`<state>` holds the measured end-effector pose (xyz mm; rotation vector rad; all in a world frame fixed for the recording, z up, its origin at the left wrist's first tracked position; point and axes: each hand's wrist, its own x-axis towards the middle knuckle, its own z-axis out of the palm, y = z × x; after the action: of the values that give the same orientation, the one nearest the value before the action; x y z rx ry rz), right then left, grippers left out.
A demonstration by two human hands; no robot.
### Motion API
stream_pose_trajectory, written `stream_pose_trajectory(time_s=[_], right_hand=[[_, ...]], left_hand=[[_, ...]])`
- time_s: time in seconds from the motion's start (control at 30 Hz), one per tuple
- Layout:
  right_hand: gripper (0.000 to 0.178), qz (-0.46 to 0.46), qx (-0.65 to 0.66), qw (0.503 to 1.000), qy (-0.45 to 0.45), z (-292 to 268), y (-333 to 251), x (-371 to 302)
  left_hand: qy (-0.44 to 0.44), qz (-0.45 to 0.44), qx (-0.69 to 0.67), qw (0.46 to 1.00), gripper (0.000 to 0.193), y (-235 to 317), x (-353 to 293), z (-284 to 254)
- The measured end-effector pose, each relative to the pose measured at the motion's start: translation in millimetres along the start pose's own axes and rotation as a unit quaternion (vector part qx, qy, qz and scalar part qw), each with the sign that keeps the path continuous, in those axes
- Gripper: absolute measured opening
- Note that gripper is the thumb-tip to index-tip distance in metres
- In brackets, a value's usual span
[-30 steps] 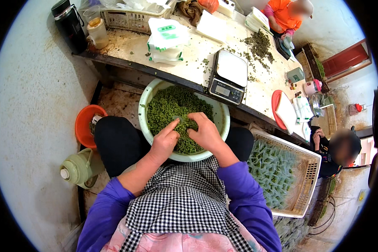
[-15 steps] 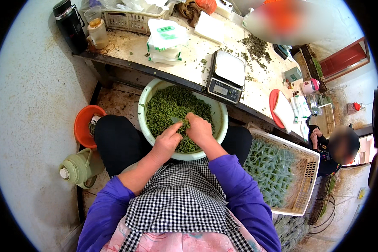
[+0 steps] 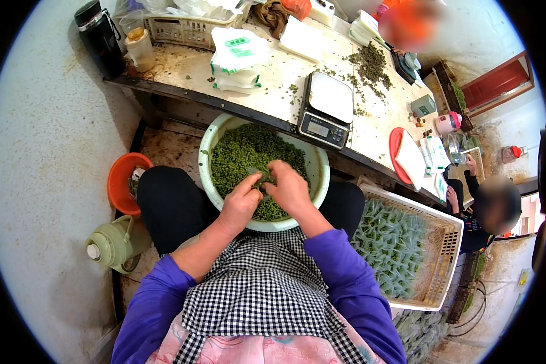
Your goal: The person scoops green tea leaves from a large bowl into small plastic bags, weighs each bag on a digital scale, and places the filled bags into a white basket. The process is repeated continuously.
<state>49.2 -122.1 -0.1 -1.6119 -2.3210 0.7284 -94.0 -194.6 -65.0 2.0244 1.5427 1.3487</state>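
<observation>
A pale green-white basin (image 3: 205, 176) holds a heap of small green berries (image 3: 249, 142), which look like green peppercorns. Over the heap, my left hand (image 3: 241, 201) and my right hand (image 3: 287, 188) nearly meet at the fingertips. Both have their fingers closed on what looks like a small clear plastic bag (image 3: 263, 176) with green berries at it. The fingers hide much of this bag. The basin rests between my knees, just under the table edge.
A table (image 3: 273, 100) carries a digital scale (image 3: 326, 109), a stack of white packets (image 3: 238, 57) and scattered berries. Right of me stands a crate (image 3: 446, 242) of filled clear bags. An orange bucket (image 3: 116, 176) and green thermos jug (image 3: 112, 242) stand left. Two co-workers sit beyond.
My fingers have shifted slightly around the small bag, and the right hand's fingers have curled down. The co-worker at right has raised a hand, and the one in orange has moved.
</observation>
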Motion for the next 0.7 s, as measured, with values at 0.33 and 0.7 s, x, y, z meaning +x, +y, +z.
stream_pose_trajectory(time_s=[0.33, 0.7], right_hand=[[0.032, -0.027, 0.220, 0.975, 0.033, -6, 41, 19], [0.015, -0.021, 0.328, 0.940, 0.094, -27, 21, 6]], left_hand=[[0.085, -0.346, -0.331, 0.874, 0.046, -24, 11, 2], [0.045, -0.493, -0.642, 0.585, 0.028, -43, 19, 3]])
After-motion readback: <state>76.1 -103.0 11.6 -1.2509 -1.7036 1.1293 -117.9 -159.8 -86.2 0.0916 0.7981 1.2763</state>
